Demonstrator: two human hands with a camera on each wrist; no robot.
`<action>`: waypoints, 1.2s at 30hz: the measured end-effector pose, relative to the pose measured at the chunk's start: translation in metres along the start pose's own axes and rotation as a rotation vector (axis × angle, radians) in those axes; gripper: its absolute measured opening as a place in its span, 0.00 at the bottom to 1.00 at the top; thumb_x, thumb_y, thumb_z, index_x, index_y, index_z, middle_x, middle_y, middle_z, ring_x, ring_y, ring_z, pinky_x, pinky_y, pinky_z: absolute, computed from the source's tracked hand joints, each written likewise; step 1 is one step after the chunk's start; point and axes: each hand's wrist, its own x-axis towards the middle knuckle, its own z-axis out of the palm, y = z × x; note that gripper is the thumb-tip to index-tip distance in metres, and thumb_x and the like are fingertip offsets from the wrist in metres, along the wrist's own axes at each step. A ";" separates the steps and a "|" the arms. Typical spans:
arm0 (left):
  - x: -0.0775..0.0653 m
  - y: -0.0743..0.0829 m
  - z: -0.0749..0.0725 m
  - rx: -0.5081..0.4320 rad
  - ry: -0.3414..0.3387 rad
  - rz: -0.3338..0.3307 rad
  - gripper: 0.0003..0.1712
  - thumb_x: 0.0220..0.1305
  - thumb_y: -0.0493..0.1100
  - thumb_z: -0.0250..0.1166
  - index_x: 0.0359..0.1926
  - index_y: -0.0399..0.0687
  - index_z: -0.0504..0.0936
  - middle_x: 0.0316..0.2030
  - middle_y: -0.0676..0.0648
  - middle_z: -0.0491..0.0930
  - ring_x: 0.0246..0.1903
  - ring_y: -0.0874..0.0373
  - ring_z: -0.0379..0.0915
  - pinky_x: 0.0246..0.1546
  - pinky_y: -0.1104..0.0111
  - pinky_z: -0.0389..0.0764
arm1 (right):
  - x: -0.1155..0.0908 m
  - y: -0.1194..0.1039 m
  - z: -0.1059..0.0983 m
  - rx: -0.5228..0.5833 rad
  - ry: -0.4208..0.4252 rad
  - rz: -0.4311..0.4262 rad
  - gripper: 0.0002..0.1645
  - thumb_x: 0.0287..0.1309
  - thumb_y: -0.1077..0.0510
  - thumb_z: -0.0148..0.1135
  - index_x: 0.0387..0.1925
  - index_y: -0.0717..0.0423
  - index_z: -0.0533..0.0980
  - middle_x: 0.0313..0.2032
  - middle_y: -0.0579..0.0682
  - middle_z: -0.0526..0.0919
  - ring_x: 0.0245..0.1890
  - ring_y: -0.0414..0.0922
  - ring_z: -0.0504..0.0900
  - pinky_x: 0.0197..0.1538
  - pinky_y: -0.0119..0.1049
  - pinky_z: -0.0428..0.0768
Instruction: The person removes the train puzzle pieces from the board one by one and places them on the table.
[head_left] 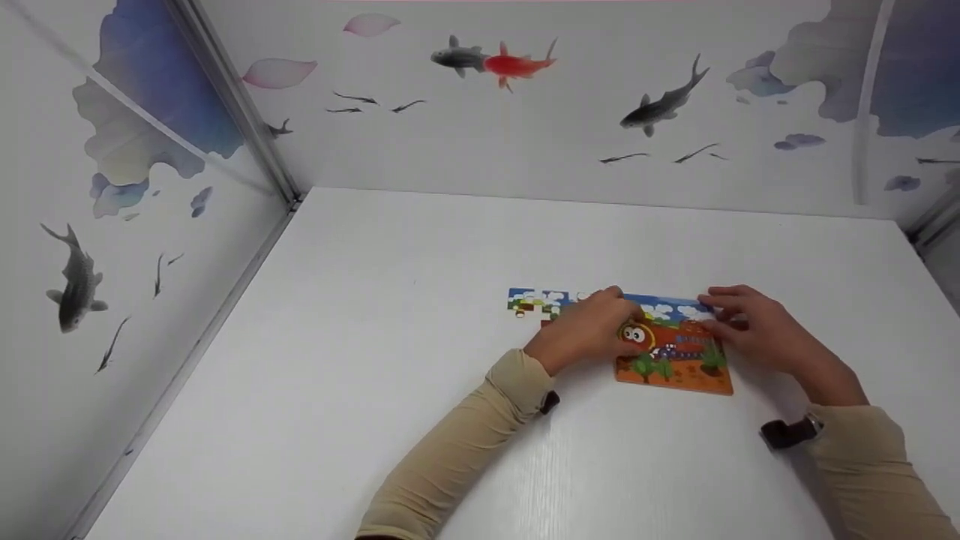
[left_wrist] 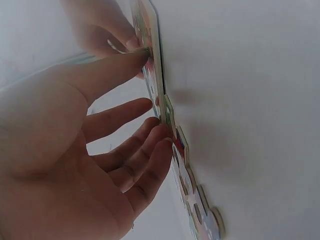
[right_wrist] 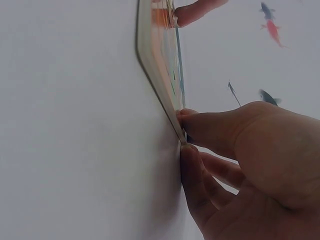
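Note:
A jigsaw puzzle board (head_left: 679, 367) lies on the white table, printed with a wide-eyed orange face, cactuses, and a blue sky with clouds. My left hand (head_left: 589, 330) reaches over its left part; the thumb touches the picture while the loosely bent fingers rest at the left edge. Joined jigsaw pieces (head_left: 523, 298) with sky and clouds stick out left of the board, partly hidden under that hand. At the board's right side, my right hand (head_left: 765, 330) pinches the edge, its thumb (right_wrist: 210, 127) over the face and a finger (right_wrist: 192, 172) against the rim.
The white table (head_left: 360, 337) is bounded by a back wall (head_left: 525, 142) and a left wall (head_left: 45, 180), both printed with fish. Dark bands (head_left: 787, 433) show at the cuffs of the beige sleeves (head_left: 457, 442).

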 end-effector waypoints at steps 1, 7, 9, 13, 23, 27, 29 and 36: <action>0.000 0.000 0.000 -0.020 0.001 0.001 0.25 0.75 0.58 0.70 0.66 0.54 0.86 0.56 0.53 0.82 0.53 0.63 0.76 0.56 0.72 0.81 | 0.000 0.000 0.000 0.000 -0.001 -0.001 0.32 0.78 0.55 0.65 0.76 0.61 0.72 0.75 0.70 0.68 0.64 0.69 0.79 0.66 0.66 0.80; 0.000 -0.003 0.002 -0.122 0.011 0.013 0.26 0.73 0.54 0.73 0.66 0.51 0.85 0.56 0.53 0.83 0.53 0.64 0.76 0.57 0.75 0.79 | 0.001 0.001 0.001 -0.003 0.005 -0.010 0.32 0.77 0.56 0.66 0.76 0.61 0.73 0.75 0.70 0.68 0.63 0.68 0.80 0.66 0.66 0.80; 0.001 -0.003 0.002 -0.132 0.012 0.013 0.27 0.73 0.54 0.74 0.67 0.51 0.84 0.57 0.53 0.83 0.53 0.64 0.76 0.57 0.75 0.79 | 0.002 0.001 0.002 -0.005 0.008 -0.010 0.32 0.77 0.56 0.66 0.76 0.61 0.72 0.75 0.70 0.68 0.62 0.67 0.81 0.66 0.66 0.80; 0.002 -0.003 0.003 -0.133 0.020 0.001 0.30 0.73 0.54 0.73 0.71 0.52 0.81 0.58 0.52 0.81 0.54 0.63 0.75 0.58 0.74 0.79 | 0.002 0.003 0.003 -0.007 0.009 -0.007 0.32 0.78 0.54 0.65 0.76 0.62 0.72 0.75 0.70 0.68 0.62 0.67 0.80 0.66 0.66 0.80; 0.001 0.000 0.003 -0.115 0.047 -0.004 0.21 0.74 0.51 0.73 0.64 0.53 0.86 0.55 0.54 0.79 0.51 0.65 0.74 0.56 0.76 0.79 | 0.001 0.002 0.002 -0.006 0.009 -0.001 0.32 0.78 0.54 0.65 0.76 0.61 0.72 0.75 0.69 0.68 0.63 0.67 0.80 0.66 0.66 0.80; 0.002 0.000 0.002 -0.117 0.043 0.017 0.20 0.75 0.51 0.72 0.63 0.53 0.86 0.55 0.55 0.82 0.52 0.65 0.77 0.57 0.76 0.79 | 0.001 0.002 0.002 -0.008 0.006 -0.002 0.32 0.78 0.54 0.65 0.76 0.61 0.72 0.75 0.70 0.68 0.63 0.68 0.80 0.66 0.67 0.80; 0.002 -0.001 0.002 -0.119 0.039 0.027 0.20 0.75 0.50 0.72 0.64 0.52 0.86 0.55 0.55 0.83 0.53 0.65 0.77 0.56 0.76 0.80 | 0.001 0.002 0.002 -0.007 0.007 0.002 0.32 0.78 0.55 0.64 0.76 0.61 0.72 0.75 0.69 0.68 0.63 0.68 0.80 0.66 0.67 0.80; 0.004 -0.003 0.002 -0.070 0.037 0.067 0.19 0.76 0.51 0.71 0.62 0.53 0.88 0.53 0.55 0.84 0.49 0.66 0.76 0.53 0.77 0.79 | 0.000 0.000 0.002 -0.005 0.005 0.005 0.31 0.78 0.55 0.64 0.76 0.61 0.73 0.74 0.69 0.68 0.63 0.68 0.80 0.66 0.67 0.79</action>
